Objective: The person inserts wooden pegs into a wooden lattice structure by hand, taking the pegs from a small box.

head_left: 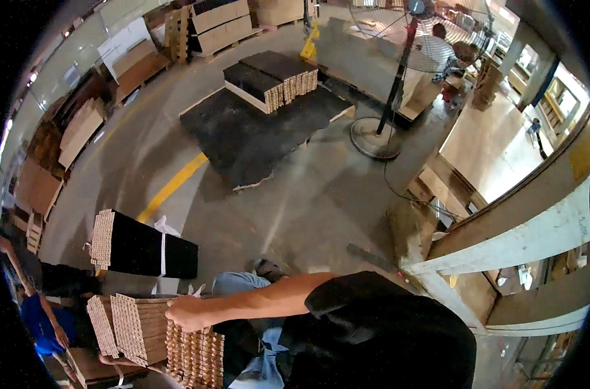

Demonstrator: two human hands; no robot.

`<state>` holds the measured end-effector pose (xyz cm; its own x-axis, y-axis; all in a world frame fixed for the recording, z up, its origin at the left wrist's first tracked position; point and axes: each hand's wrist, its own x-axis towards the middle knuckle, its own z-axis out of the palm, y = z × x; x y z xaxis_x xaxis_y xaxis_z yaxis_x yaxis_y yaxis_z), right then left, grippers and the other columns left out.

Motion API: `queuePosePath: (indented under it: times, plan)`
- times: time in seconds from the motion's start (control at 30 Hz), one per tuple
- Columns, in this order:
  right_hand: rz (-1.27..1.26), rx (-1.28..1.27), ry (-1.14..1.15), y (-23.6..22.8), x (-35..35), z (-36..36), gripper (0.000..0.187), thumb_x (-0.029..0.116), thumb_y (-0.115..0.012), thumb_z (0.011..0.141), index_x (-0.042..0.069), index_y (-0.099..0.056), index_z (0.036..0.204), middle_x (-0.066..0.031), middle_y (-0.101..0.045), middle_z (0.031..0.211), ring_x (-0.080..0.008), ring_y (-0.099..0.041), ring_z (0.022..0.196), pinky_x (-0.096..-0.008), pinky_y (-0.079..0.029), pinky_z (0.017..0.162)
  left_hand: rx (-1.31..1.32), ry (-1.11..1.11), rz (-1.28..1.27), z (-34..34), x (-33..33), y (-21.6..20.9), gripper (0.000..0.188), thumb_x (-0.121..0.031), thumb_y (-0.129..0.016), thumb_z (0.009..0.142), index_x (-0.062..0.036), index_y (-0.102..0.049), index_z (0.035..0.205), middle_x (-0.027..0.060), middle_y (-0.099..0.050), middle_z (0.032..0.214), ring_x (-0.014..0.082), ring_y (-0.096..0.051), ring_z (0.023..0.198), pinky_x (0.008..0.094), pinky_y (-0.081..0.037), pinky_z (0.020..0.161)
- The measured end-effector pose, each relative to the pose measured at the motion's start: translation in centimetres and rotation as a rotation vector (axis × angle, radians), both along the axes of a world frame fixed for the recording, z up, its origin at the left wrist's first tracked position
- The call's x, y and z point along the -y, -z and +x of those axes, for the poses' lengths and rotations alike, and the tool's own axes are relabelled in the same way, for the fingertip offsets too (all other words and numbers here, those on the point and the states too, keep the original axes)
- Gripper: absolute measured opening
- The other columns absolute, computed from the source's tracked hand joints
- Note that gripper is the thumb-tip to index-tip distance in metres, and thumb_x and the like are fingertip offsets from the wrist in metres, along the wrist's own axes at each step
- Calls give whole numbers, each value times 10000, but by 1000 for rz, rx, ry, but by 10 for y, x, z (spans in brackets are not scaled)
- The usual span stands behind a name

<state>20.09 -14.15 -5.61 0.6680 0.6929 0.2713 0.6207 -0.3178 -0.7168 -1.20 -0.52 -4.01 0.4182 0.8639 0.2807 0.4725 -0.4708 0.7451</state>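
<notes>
My right hand (188, 314) is closed at the top edge of a stack of wooden strips (194, 356), whose notched ends face up toward me. What its fingers hold is hidden; a bit of white strap (199, 290) pokes up just behind it. Low at the left, part of my left hand (113, 360) shows beside two more bundles of strips (138, 330); its fingers are too small and dim to read. Beyond them lies a dark, long bundle (146, 246) with pale strip ends and a white strap tied around its middle.
Co-workers' arms and a blue shirt (45, 324) are close on my left. Farther ahead, dark-topped stacks (269, 78) sit on a black sheet (249, 139). A pedestal fan (375, 138) with a trailing cable stands right of it. White-edged beams (502, 236) line my right.
</notes>
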Motion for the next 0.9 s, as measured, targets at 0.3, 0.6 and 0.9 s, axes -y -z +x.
queuePosePath:
  times: [0.3,0.6,0.9]
  plan:
    - [-3,191,136,-5,-15,-17,166,92,-682,699,-71,-679,669,-224,-639,617,-361,-677,600,-439,-552,508,-30,180,-1,21,-6,1,419,-400,-455,1049,-64,-569,1272,166,-616,1138,287,-595,896,421,-494,815]
    - [-19,80,255,22,-18,-18,351,112,-642,808,-97,-614,1088,-233,-657,819,-344,-684,714,-461,-568,580,-79,424,-94,52,7,4,441,-389,-450,1046,-64,-538,1332,177,-608,1209,298,-606,963,405,-490,861]
    - [224,325,82,-44,-33,-23,331,337,-625,907,73,-540,1088,-164,-555,1123,-382,-537,1025,-540,-422,773,-18,345,-252,14,-16,3,472,-377,-446,1044,-64,-507,1392,188,-601,1279,308,-617,1030,388,-487,907]
